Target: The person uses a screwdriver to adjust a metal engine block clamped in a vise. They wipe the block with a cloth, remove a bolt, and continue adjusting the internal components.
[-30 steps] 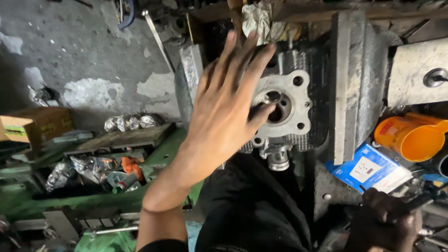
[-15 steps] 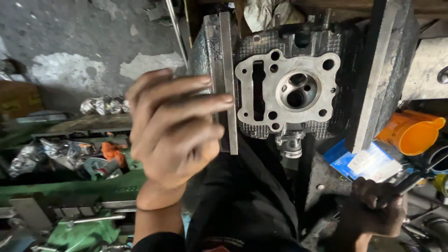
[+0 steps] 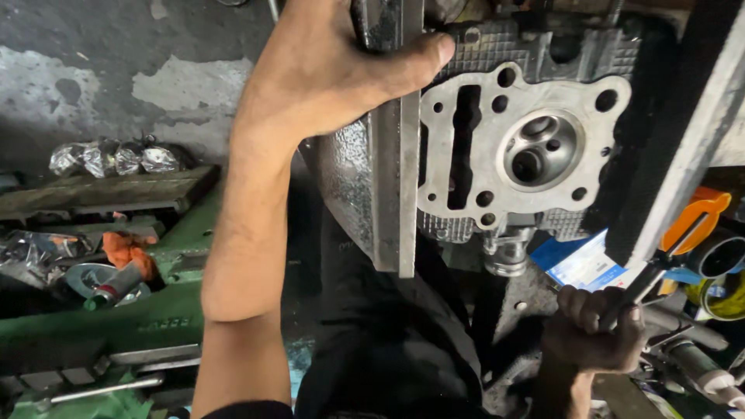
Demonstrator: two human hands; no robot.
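Left hand is up on the steel vise jaw, fingers wrapped over its top edge and the thumb pressed flat against the inner face, right beside the cylinder head. That grey aluminium head sits clamped between this jaw and the dark jaw on the other side, its flat gasket face turned toward us, round chamber and bolt holes showing. Lower down, the right hand is balled into a fist, fingers closed tight on a thin metal handle that slants up past a blue and white carton. An orange funnel pokes out just beyond. Off to the side, a green machine bed carries rags and crumpled foil
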